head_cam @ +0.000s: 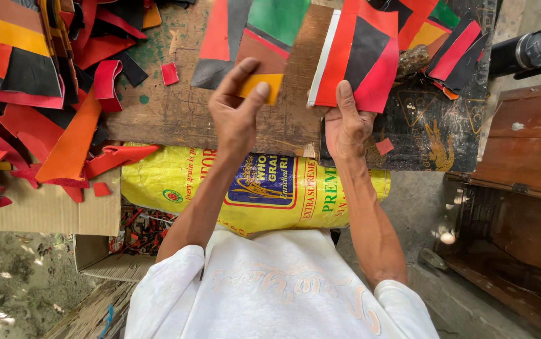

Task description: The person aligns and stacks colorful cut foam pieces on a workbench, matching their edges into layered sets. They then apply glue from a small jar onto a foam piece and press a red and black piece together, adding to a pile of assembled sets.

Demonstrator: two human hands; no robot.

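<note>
**Two patchwork pieces held over the bench**

The left hand (236, 113) pinches a patchwork piece (251, 37) of red, green, grey and orange panels between thumb and fingers, holding it above the worn wooden bench (164, 113). Just beside it, the right hand (346, 125) grips a red-and-black patchwork piece (358, 56) with a white edge, thumb pressed on its face. A heap of red, orange and black offcuts (38, 94) lies on the bench's left end. A yellow printed sack (176, 188) sits below the bench edge.
</note>
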